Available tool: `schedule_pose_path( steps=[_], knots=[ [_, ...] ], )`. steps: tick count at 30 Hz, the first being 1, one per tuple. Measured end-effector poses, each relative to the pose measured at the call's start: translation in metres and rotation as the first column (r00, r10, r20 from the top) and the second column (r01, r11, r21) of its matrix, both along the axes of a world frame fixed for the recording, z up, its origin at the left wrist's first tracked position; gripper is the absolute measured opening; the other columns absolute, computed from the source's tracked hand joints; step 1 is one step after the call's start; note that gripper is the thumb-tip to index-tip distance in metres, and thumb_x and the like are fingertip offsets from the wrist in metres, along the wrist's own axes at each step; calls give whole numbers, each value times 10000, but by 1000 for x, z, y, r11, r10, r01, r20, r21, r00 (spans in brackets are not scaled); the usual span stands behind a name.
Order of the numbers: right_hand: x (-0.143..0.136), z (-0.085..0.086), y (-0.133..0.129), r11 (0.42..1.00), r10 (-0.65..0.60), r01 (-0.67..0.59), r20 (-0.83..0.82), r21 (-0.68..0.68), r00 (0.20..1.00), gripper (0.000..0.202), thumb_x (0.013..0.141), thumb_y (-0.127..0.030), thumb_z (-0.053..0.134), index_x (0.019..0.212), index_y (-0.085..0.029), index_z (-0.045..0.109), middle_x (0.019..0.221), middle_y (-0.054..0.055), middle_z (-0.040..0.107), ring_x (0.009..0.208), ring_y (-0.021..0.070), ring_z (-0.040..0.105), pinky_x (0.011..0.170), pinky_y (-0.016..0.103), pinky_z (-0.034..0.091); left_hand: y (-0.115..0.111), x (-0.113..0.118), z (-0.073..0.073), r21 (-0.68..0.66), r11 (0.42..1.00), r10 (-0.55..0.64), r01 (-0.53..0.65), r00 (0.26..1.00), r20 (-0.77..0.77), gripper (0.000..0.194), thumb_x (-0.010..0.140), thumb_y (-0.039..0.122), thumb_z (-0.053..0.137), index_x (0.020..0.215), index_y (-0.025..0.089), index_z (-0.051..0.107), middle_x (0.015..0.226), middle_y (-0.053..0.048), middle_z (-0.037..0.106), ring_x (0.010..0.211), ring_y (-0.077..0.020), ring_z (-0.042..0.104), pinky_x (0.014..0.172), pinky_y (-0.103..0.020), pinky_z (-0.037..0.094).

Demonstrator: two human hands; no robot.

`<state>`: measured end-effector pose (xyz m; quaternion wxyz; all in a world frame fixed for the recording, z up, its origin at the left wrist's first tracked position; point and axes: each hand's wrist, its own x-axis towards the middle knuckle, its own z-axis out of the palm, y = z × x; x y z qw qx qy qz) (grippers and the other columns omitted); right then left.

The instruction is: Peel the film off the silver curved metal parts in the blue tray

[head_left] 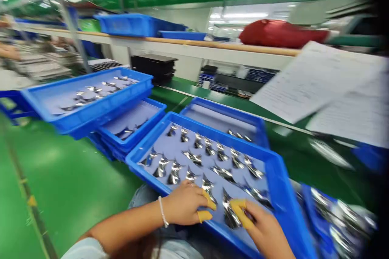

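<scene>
Rows of shiny, curved metal parts with pointed ends lie on the pale lining of a large blue tray (281,170). My right hand (258,222), with yellow finger covers, pinches one shiny metal part (230,212) near the tray's front edge. To its left, my left hand (187,204) reaches over the front rim, wearing yellow covers on its thumb and a finger. Those two digits are apart with nothing visible between them. Just beyond them lies another metal part (208,186), its lower end close to the fingertips.
Behind the large tray sits another blue tray (225,110) with a few parts. Stacked blue trays (121,103) stand at the left. More shiny parts (343,218) lie at the right. Paper sheets (322,81) hang at the right, and a shelf (212,48) runs above the bench.
</scene>
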<state>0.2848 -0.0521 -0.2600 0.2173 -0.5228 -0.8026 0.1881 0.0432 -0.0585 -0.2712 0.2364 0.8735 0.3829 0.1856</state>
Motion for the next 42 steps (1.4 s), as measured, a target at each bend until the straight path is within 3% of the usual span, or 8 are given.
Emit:
schedule_pose_path(
  steps=[6, 14, 19, 24, 26, 29, 33, 42],
  knots=[
    [53, 33, 78, 914, -362, 406, 465, 7, 808, 227, 888, -243, 454, 939, -160, 659, 905, 98, 692, 860, 258, 638, 712, 295, 466, 4, 9, -1, -102, 995, 29, -22, 997, 72, 240, 891, 376, 502, 1082, 309, 630, 1051, 10, 682, 990, -182, 600, 878, -320, 369],
    [51, -1, 123, 874, -290, 476, 683, -96, 671, 212, 910, -308, 602, 978, -108, 626, 1010, 88, 631, 924, 220, 607, 836, 412, 484, 2, 9, -2, -89, 995, 51, -49, 998, 22, 251, 892, 371, 490, 1079, 298, 641, 988, -11, 689, 932, -200, 606, 853, -345, 391],
    [51, 18, 116, 853, -357, 517, 637, -76, 683, 165, 918, -241, 559, 937, -93, 630, 942, 119, 641, 885, 236, 612, 787, 385, 472, 4, 9, 2, -121, 991, 62, -56, 997, 54, 243, 873, 338, 520, 1068, 283, 655, 1001, -15, 697, 945, -204, 609, 870, -346, 402],
    [42, 44, 66, 901, -370, 430, 413, -59, 832, 188, 915, -247, 456, 885, -151, 615, 790, 78, 633, 741, 216, 591, 633, 282, 422, 5, 9, 8, -295, 950, 184, -98, 943, 277, 207, 859, 264, 531, 968, 251, 707, 974, -1, 713, 916, -161, 624, 862, -281, 441],
    [29, 38, 36, 947, -284, 274, -37, -166, 958, 204, 912, -323, 457, 899, -175, 596, 710, 27, 575, 608, 169, 525, 547, 247, 394, 4, 10, 14, -349, 927, 264, -135, 896, 356, 232, 866, 301, 530, 1001, 229, 704, 976, -25, 705, 903, -163, 621, 847, -275, 455],
    [2, 15, -4, 950, -194, -43, -693, -309, 694, 298, 845, -481, 590, 845, -183, 583, 586, -26, 452, 475, 120, 362, 458, 228, 311, 1, 10, 28, -336, 928, 320, -161, 806, 498, 383, 852, 433, 550, 1130, 190, 652, 1008, -70, 676, 921, -186, 601, 862, -299, 450],
    [-30, -10, -30, 899, -206, -275, -883, -341, 421, 327, 800, -505, 675, 773, -192, 585, 548, -43, 427, 467, 98, 310, 462, 216, 272, -7, 7, 49, -265, 950, 301, -167, 720, 625, 432, 813, 543, 555, 927, 154, 704, 865, -69, 676, 813, -178, 591, 778, -284, 455],
    [-48, -22, -37, 836, -207, -404, -895, -371, 394, 309, 829, -494, 659, 804, -190, 616, 540, -45, 427, 494, 98, 301, 504, 227, 254, -19, 0, 67, 36, 980, 125, -193, 756, 642, 356, 869, 449, 526, 731, 163, 687, 664, -40, 670, 662, -135, 564, 673, -265, 419]
  ],
)
